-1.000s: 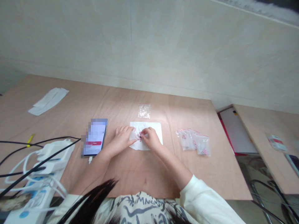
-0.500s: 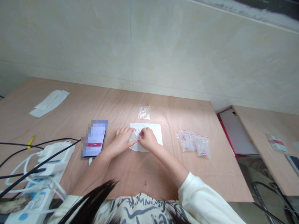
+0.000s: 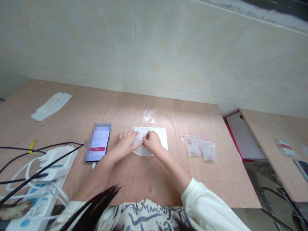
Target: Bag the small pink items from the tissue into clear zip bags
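A white sheet of paper (image 3: pixel 161 134) lies on the table in front of me, with a small clear zip bag (image 3: pixel 138 138) with a red line on its left part. My left hand (image 3: pixel 127 141) rests at the paper's left edge, fingers stretched out and thumb apart, touching the bag's side. Over the middle of the paper, my right hand (image 3: pixel 152 141) is closed in a pinch beside the bag's red line. A tiny reddish spot shows at its fingertips; what it grips is too small to name.
Behind the paper lies another clear bag (image 3: pixel 148 115). Bags with small pink pieces (image 3: pixel 199 148) lie to the right. A phone (image 3: pixel 99 144), a power strip (image 3: pixel 39 199) with cables and folded white paper (image 3: pixel 51 106) are at the left. A second table (image 3: pixel 276 128) stands at the right.
My right hand and forearm have shifted very slightly left. The left hand keeps its place, and the bags and paper lie as before.
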Motion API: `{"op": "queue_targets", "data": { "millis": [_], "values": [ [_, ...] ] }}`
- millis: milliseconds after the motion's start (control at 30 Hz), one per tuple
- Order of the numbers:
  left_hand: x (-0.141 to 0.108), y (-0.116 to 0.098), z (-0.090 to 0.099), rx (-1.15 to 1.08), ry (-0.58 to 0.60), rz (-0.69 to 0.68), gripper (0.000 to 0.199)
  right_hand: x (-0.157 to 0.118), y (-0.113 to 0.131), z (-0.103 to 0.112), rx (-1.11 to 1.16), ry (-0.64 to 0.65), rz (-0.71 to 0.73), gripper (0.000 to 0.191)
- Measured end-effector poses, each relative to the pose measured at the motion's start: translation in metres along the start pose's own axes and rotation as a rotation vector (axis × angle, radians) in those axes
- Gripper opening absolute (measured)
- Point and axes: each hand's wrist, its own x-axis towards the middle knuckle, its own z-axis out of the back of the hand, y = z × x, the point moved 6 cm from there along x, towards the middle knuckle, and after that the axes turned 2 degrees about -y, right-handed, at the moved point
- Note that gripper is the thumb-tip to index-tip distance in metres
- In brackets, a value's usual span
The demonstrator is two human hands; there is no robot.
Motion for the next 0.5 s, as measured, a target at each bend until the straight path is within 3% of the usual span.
{"op": "queue_targets", "data": {
  "millis": [133,300,400,500],
  "values": [
    [0.000,-0.003,-0.001,-0.011,-0.019,-0.008,0.038,-0.005,0.005,0.014,0.175,-0.050,0.035,0.003],
    [-0.004,-0.004,-0.004,-0.108,-0.128,0.011,0.038,-0.032,0.022,0.018,0.309,-0.002,0.168,0.011],
    [-0.011,-0.009,0.004,-0.223,-0.187,0.028,0.042,-0.048,0.022,0.027,0.416,-0.067,0.222,0.012],
    [-0.018,-0.020,0.020,-0.376,-0.158,0.024,0.044,-0.059,0.017,0.039,0.541,-0.086,0.265,0.009]
  ]
}}
